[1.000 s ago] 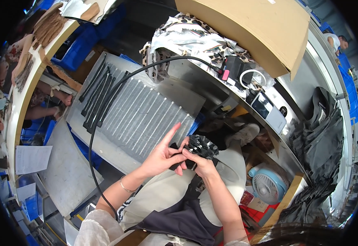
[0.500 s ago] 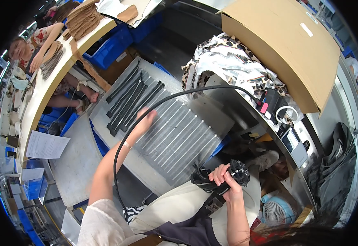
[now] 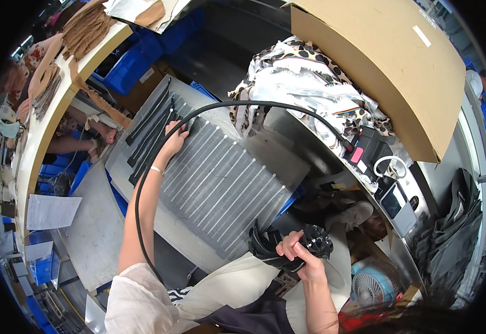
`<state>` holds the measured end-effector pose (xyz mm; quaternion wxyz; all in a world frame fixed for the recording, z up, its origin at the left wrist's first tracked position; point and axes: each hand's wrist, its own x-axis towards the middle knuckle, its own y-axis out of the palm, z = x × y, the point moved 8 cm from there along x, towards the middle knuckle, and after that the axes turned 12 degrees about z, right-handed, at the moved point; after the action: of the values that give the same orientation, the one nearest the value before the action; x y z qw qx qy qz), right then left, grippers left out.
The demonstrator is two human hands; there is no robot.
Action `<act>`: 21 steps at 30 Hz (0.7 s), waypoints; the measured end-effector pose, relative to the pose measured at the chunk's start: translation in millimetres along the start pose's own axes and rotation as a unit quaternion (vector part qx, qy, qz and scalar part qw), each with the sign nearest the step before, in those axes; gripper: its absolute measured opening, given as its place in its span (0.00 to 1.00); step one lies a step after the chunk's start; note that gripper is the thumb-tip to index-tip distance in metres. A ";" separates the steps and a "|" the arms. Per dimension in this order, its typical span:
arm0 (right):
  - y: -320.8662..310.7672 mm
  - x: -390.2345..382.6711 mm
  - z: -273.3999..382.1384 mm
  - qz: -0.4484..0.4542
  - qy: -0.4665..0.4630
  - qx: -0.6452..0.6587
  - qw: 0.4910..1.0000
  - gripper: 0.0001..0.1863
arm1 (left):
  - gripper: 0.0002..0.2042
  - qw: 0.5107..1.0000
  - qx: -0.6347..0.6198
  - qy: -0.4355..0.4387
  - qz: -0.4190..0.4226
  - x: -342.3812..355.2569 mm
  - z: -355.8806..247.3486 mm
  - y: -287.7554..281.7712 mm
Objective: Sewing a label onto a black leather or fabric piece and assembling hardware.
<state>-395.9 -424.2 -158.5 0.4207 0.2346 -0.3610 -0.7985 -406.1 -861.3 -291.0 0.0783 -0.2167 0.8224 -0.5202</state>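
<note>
A grey board point(image 3: 198, 220) lies slanted in front of me, with pale lines point(image 3: 223, 192) running across it. Several black strips point(image 3: 149, 123) lie side by side near its far left edge. My left hand point(image 3: 175, 140) is over the board beside these strips, its fingers curled in; what they grip is hidden. A black cable point(image 3: 243, 103) arches across the view in front of my left wrist. Over my lap, my right hand point(image 3: 301, 253) is closed around a thick bundle of black strips point(image 3: 268, 245), whose cut ends point(image 3: 316, 240) stick out beside the thumb.
Leopard-print and white fabric point(image 3: 304, 83) is heaped beside a large cardboard box point(image 3: 376, 72). A black device point(image 3: 368, 147) sits on the metal bench at right. Dark sheets point(image 3: 449, 239) hang farther right, and a blue fan point(image 3: 372, 286) stands below. Another person works at far left.
My left hand has moved left and slightly away from me across the board. My right hand keeps the bundle, turned slightly. The whole view has shifted a little.
</note>
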 end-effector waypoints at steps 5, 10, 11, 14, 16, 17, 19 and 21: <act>2.9 4.9 -12.8 -0.002 0.015 0.003 1.000 0.05 | 0.05 0.988 -0.153 -0.001 0.037 -38.4 19.0 -30.4; -15.6 -2.1 -21.2 -0.061 0.030 0.000 0.998 0.05 | 0.05 0.957 -0.159 0.041 0.239 -57.4 -105.2 -21.6; -19.1 -2.9 -22.3 -0.054 0.025 0.012 0.998 0.05 | 0.03 0.923 -0.271 0.024 0.272 -70.6 -122.1 -18.7; -19.9 1.7 -26.2 -0.076 0.021 0.017 0.997 0.05 | 0.01 0.767 -0.562 -0.057 0.303 -121.8 -169.6 -23.4; -21.5 3.5 -28.8 -0.084 0.030 0.033 0.995 0.09 | 0.04 0.727 -0.606 -0.055 0.318 -146.9 -198.7 -24.0; -21.0 3.2 -29.1 -0.086 0.036 0.013 0.996 0.10 | 0.07 0.693 -0.642 -0.055 0.322 -157.7 -212.1 -22.2; -20.3 3.8 -33.5 -0.078 0.039 0.000 0.996 0.13 | 0.14 0.638 -0.685 -0.037 0.349 -177.7 -240.7 -20.4; -28.4 -2.8 -37.4 -0.077 0.029 0.007 0.997 0.17 | 0.16 0.588 -0.723 -0.014 0.362 -187.0 -276.8 -17.3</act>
<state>-383.3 -425.1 -203.9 0.3662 0.2879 -0.3352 -0.8190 -332.3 -558.3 -170.1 0.0891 0.1068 0.9371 0.3202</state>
